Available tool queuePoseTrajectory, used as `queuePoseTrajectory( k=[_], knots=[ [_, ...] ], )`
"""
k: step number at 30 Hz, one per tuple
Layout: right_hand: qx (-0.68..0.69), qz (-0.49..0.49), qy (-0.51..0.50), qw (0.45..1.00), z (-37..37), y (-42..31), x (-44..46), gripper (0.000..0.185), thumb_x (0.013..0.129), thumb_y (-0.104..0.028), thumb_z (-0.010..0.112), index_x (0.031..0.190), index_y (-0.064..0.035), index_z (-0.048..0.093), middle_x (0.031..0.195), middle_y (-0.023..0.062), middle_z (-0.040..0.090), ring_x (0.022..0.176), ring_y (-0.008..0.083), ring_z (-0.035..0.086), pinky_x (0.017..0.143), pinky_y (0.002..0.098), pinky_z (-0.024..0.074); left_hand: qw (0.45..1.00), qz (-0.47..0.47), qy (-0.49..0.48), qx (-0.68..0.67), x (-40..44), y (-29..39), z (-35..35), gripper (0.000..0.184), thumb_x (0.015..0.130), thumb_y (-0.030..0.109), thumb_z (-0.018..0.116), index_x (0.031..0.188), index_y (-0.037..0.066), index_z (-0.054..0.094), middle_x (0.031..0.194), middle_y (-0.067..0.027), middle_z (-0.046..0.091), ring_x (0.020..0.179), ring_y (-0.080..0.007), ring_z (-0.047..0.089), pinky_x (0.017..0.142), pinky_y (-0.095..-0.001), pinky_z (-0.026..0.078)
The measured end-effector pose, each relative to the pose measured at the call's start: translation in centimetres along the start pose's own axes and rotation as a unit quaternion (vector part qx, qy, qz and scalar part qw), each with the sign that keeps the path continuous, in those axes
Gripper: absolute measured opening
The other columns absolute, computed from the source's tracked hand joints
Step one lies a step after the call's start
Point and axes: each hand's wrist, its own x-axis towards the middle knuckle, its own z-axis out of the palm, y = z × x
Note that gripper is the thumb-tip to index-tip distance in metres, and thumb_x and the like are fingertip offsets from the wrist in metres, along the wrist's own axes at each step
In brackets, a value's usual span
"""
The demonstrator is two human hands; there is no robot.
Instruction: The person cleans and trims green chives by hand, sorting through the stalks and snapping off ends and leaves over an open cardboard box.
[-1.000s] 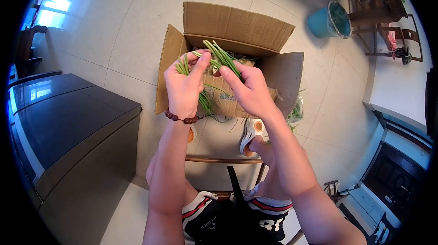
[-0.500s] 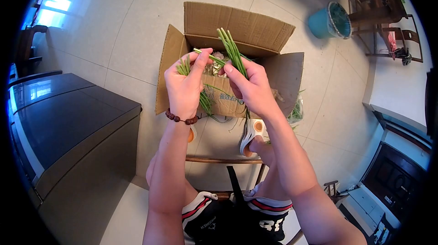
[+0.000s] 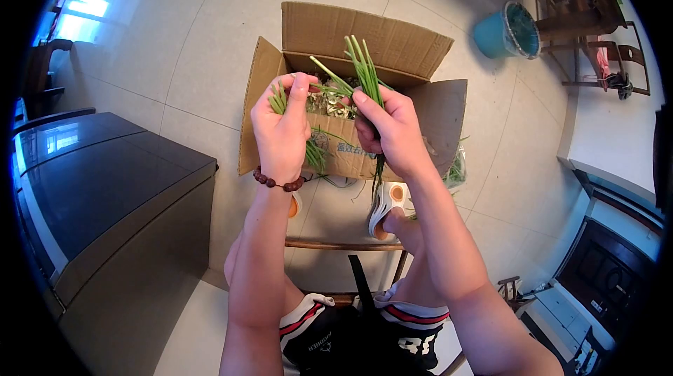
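My left hand point(image 3: 282, 118) is closed around a bunch of green chives point(image 3: 277, 100); the pale cut ends stick up and the leaves point(image 3: 317, 157) hang below. My right hand point(image 3: 385, 120) grips another bunch of chives point(image 3: 362, 64), ends upward, with darker leaves trailing down past the palm. One stalk point(image 3: 328, 70) slants out of that bunch toward my left fingertips; whether they touch it is hard to tell. Both hands are over an open cardboard box point(image 3: 350, 139), which has crumpled, scrap-like material point(image 3: 329, 105) inside.
A clear bag with greens point(image 3: 456, 169) lies right of the box. Farther right stands a blue bin point(image 3: 501, 31) beside wooden furniture point(image 3: 578, 18). A dark cabinet point(image 3: 119, 180) is at left. My sandalled foot point(image 3: 388, 204) is close to the box's near side.
My right hand has shifted slightly right and its bunch has moved with it. The slanting stalk now leans more upright, its tip away from my left thumb. My left hand has hardly moved.
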Motion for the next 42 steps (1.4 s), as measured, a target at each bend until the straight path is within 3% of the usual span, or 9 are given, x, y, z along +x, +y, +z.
queuePoseTrajectory(
  k=[3,11,15,20,27,29,33,35,42],
  knots=[
    [-0.021,-0.007,-0.003,1.0,-0.2,-0.1,0.0,0.024,0.103,-0.027,0.057,0.099,-0.0049,0.065,0.061,-0.0041,0.045,0.047,0.0038,0.038,0.043,0.0216,0.0288,0.997,-0.006,-0.046,-0.068,0.1,0.1,-0.2,0.021,0.103,0.024,0.058,0.098,0.004,0.065,0.075,0.0025,0.064,0.046,0.0012,0.033,0.041,-0.0203,0.025],
    [-0.01,-0.023,-0.008,1.0,-0.7,-0.2,0.2,0.026,0.104,-0.025,0.055,0.099,-0.0009,0.062,0.059,0.0004,0.05,0.047,0.0082,0.047,0.043,0.0238,0.0371,0.99,0.009,0.013,-0.14,0.7,0.3,-0.8,0.02,0.106,0.027,0.05,0.097,0.01,0.053,0.08,-0.0038,0.063,0.045,-0.0008,0.029,0.04,-0.0197,0.024],
    [-0.011,-0.034,-0.021,0.999,-0.9,0.1,0.4,0.025,0.104,-0.025,0.054,0.099,-0.0016,0.061,0.059,0.0006,0.05,0.046,0.0086,0.047,0.044,0.0238,0.0374,0.991,0.006,0.001,-0.136,0.8,0.2,-1.2,0.02,0.107,0.029,0.049,0.1,0.011,0.054,0.082,-0.0013,0.056,0.047,-0.0024,0.029,0.04,-0.0193,0.024],
    [-0.033,-0.03,-0.019,0.999,-0.9,-0.1,0.3,0.025,0.104,-0.026,0.054,0.098,-0.0026,0.061,0.059,-0.0007,0.05,0.046,0.0073,0.044,0.044,0.0233,0.0357,0.986,-0.002,-0.044,-0.159,1.1,-0.1,-1.4,0.018,0.106,0.027,0.048,0.095,0.012,0.051,0.064,0.0031,0.037,0.057,-0.006,0.037,0.052,-0.0236,0.037],
    [-0.046,-0.006,-0.033,0.998,-0.8,-0.2,0.1,0.025,0.104,-0.029,0.055,0.1,-0.0064,0.063,0.061,-0.0032,0.05,0.047,0.0036,0.038,0.044,0.0215,0.0279,0.987,0.019,-0.047,-0.153,1.2,-0.9,-1.0,0.024,0.107,0.029,0.045,0.091,0.012,0.047,0.062,0.0038,0.033,0.058,-0.0099,0.04,0.061,-0.033,0.045],
    [-0.047,0.001,-0.036,0.998,-0.6,-0.2,0.0,0.025,0.104,-0.029,0.055,0.101,-0.0066,0.063,0.061,-0.0033,0.049,0.047,0.0035,0.037,0.044,0.0214,0.027,0.978,-0.046,-0.084,-0.186,0.7,-0.1,-1.0,0.023,0.108,0.031,0.044,0.095,0.012,0.049,0.064,0.0035,0.035,0.058,-0.0099,0.041,0.062,-0.0335,0.047],
    [-0.035,0.007,-0.069,0.997,-0.3,0.0,-0.2,0.025,0.104,-0.03,0.054,0.101,-0.0066,0.063,0.061,-0.0037,0.049,0.048,0.0033,0.037,0.044,0.0214,0.0259,0.972,-0.099,-0.055,-0.208,0.3,0.9,-0.2,0.022,0.109,0.032,0.043,0.102,0.012,0.051,0.067,0.0039,0.037,0.056,-0.0081,0.039,0.057,-0.0283,0.043],
    [-0.027,0.016,-0.076,0.997,-0.1,-0.2,-0.3,0.025,0.104,-0.029,0.054,0.101,-0.0066,0.063,0.061,-0.0038,0.049,0.048,0.0032,0.037,0.044,0.0215,0.026,0.954,-0.117,-0.131,-0.245,0.7,0.1,-1.2,0.019,0.108,0.029,0.045,0.104,0.012,0.053,0.069,0.0039,0.039,0.052,-0.0069,0.036,0.051,-0.0269,0.038],
    [-0.022,0.031,-0.106,0.994,0.3,0.3,-0.3,0.024,0.106,-0.027,0.051,0.101,-0.0066,0.063,0.062,-0.0045,0.05,0.049,0.0033,0.039,0.045,0.0213,0.0269,0.934,-0.149,-0.133,-0.297,0.5,0.1,-0.9,0.019,0.106,0.033,0.051,0.102,0.014,0.054,0.066,0.0071,0.037,0.049,-0.0037,0.031,0.046,-0.0224,0.03]
  ],
)
